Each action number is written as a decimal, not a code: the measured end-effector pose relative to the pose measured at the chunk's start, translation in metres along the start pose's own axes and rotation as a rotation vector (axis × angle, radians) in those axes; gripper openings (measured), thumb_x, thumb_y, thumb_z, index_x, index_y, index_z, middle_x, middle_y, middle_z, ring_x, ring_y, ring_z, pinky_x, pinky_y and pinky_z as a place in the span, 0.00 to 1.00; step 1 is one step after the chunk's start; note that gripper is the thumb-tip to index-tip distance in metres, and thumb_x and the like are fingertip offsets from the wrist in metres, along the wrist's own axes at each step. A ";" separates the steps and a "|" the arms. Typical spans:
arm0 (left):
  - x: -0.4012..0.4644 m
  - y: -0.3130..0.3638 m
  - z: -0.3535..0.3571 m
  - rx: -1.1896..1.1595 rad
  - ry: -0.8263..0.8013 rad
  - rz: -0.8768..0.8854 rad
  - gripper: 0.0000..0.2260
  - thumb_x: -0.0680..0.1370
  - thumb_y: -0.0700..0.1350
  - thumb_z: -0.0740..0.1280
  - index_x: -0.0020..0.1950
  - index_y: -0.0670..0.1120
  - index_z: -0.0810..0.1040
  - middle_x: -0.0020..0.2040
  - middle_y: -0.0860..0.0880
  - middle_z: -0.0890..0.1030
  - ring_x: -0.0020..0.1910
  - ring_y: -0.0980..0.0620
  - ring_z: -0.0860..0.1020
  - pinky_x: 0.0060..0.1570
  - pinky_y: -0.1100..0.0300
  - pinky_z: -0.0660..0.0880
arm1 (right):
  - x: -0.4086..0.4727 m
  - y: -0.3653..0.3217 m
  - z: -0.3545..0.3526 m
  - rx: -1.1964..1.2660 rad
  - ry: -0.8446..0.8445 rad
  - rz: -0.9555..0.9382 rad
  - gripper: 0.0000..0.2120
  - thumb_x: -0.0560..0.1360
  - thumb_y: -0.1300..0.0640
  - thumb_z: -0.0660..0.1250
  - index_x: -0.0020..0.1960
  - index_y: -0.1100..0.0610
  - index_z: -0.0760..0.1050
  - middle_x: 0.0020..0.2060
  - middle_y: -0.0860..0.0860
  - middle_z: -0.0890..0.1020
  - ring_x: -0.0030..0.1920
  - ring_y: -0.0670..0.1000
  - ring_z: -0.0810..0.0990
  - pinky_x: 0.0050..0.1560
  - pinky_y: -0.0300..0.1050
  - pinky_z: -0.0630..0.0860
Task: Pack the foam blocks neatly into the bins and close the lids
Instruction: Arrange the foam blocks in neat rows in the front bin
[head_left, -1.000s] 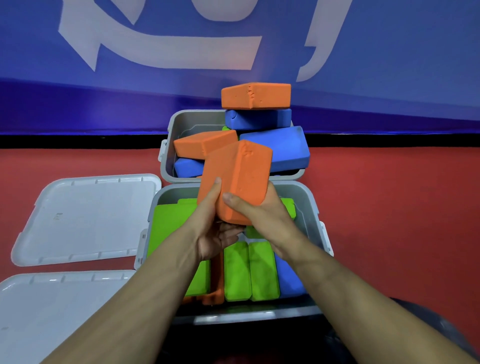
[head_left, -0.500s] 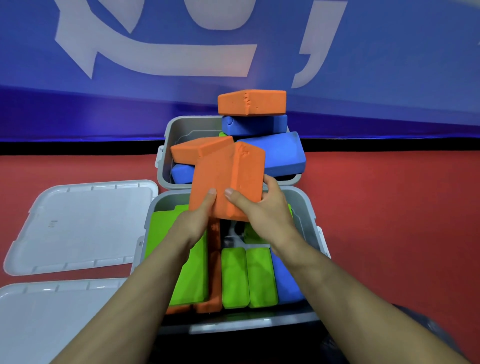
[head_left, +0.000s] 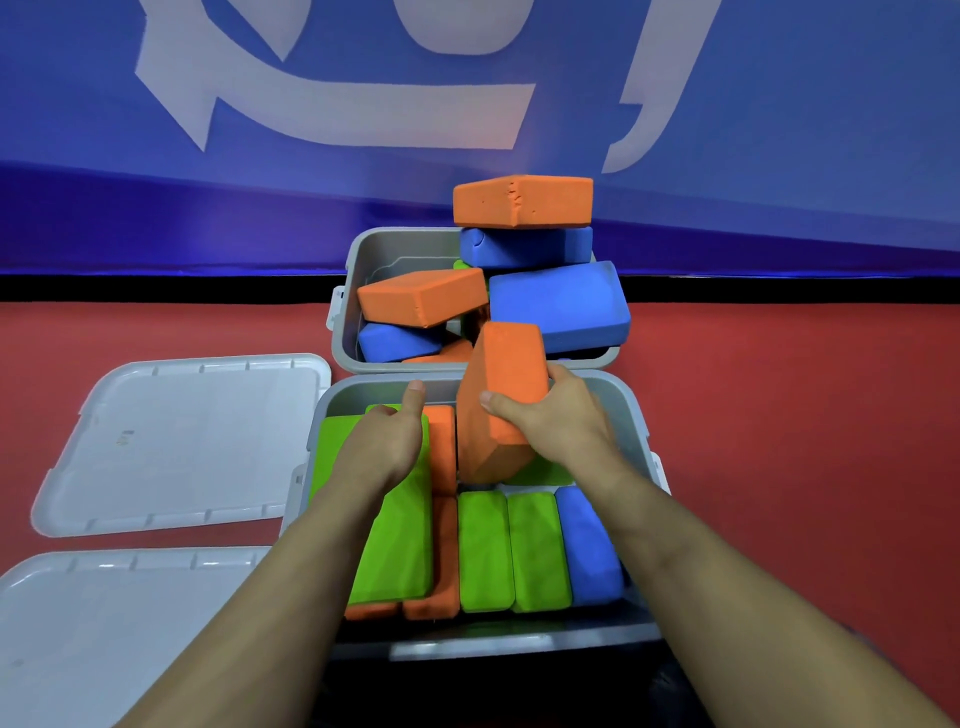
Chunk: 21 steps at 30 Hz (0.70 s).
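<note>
Head view. Two grey bins stand on the red floor (head_left: 805, 441), touching end to end: the near bin (head_left: 636, 415) and the far bin (head_left: 358, 260). Two white lids (head_left: 182, 441) lie flat on the floor to the left of the near bin, one behind the other.

Near bin, visible blocks: four green, three orange, one blue, packed side by side. The large green block (head_left: 400, 540) lies along the left wall; the blue block (head_left: 589, 551) stands at the right wall.

Far bin, visible blocks: three orange, three blue, one green sliver, heaped loosely above the rim. The top orange block (head_left: 522, 201) lies flat on a blue block.

The right hand (head_left: 558, 421) grasps the held orange block (head_left: 498, 400), thumb on its left face, fingers behind; the block stands tilted over the far half of the near bin. The left hand (head_left: 384, 441) is released, palm down on the large green block, thumb raised.

The blue wall (head_left: 831, 104) bears large white characters, cropped and unreadable. A small label on the far lid is too small to read.
</note>
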<state>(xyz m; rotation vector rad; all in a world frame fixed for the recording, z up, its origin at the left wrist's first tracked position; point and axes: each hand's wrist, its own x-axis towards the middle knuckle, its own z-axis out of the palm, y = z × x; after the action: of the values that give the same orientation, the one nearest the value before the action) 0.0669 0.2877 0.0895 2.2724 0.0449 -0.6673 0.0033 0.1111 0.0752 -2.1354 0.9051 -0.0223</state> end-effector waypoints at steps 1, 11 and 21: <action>0.000 -0.002 -0.002 -0.007 0.010 -0.005 0.29 0.84 0.64 0.50 0.57 0.40 0.76 0.59 0.42 0.76 0.54 0.44 0.73 0.60 0.50 0.69 | 0.002 0.001 0.004 -0.015 -0.003 0.016 0.37 0.58 0.24 0.71 0.58 0.46 0.75 0.53 0.49 0.83 0.53 0.56 0.81 0.53 0.53 0.79; 0.000 -0.012 -0.018 -0.048 0.007 -0.070 0.34 0.84 0.65 0.49 0.74 0.39 0.70 0.73 0.40 0.73 0.70 0.41 0.72 0.71 0.46 0.67 | 0.016 0.003 0.044 -0.137 -0.056 0.092 0.36 0.63 0.30 0.75 0.61 0.51 0.74 0.56 0.54 0.82 0.58 0.60 0.80 0.53 0.51 0.77; 0.000 -0.017 -0.032 -0.143 0.031 -0.059 0.31 0.84 0.64 0.51 0.71 0.41 0.73 0.69 0.40 0.76 0.67 0.41 0.74 0.70 0.45 0.69 | 0.030 0.034 0.105 -0.335 -0.180 0.039 0.44 0.74 0.31 0.64 0.80 0.36 0.41 0.64 0.60 0.80 0.62 0.63 0.78 0.59 0.53 0.76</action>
<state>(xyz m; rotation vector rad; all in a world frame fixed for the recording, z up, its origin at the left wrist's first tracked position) 0.0775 0.3210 0.0967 2.1509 0.1697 -0.6387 0.0374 0.1485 -0.0275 -2.3786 0.8914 0.3589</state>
